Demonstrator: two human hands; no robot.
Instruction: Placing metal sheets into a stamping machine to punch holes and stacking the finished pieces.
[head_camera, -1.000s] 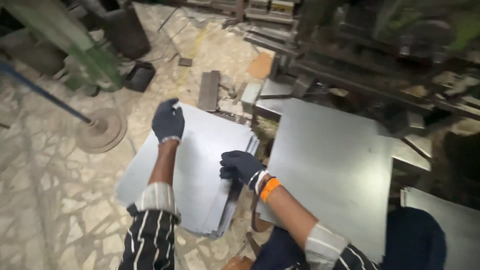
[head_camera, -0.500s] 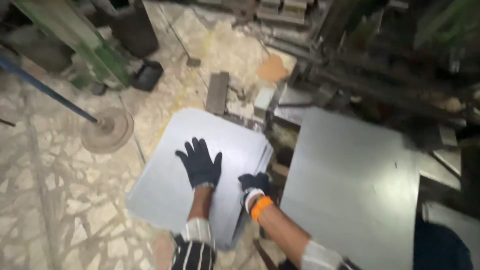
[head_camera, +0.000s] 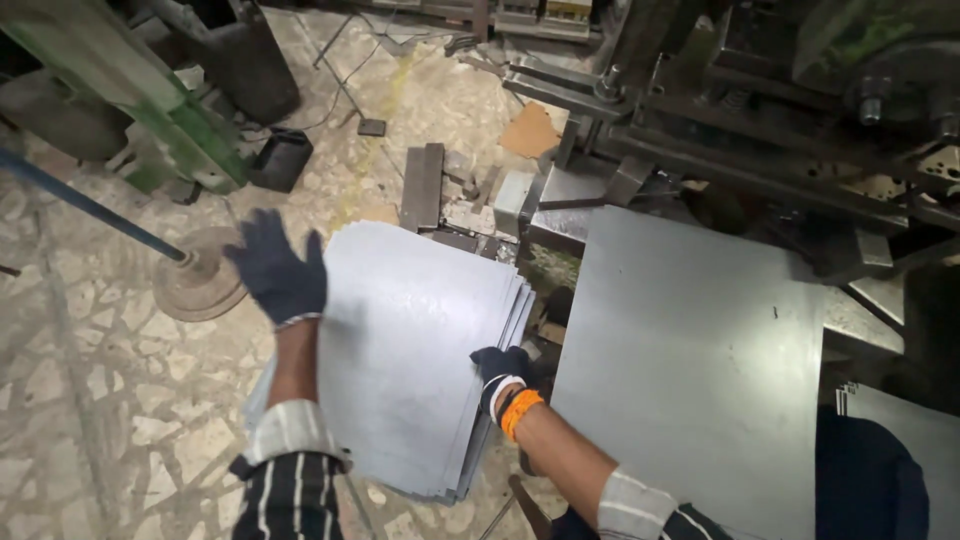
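From the head camera, a stack of thin grey metal sheets (head_camera: 410, 350) lies tilted on the stone floor (head_camera: 90, 400), its right edge fanned out beside the press machine (head_camera: 760, 110). The right hand (head_camera: 503, 375), gloved and wearing an orange wristband, is closed on that fanned edge, likely to keep the sheets from sliding apart. The left hand (head_camera: 280, 272), in a dark glove, is spread wide open with fingers splayed, holding nothing, raised just past the stack's upper left side. A larger single sheet (head_camera: 700, 360) rests on the machine's bed to the right, apart from the stack.
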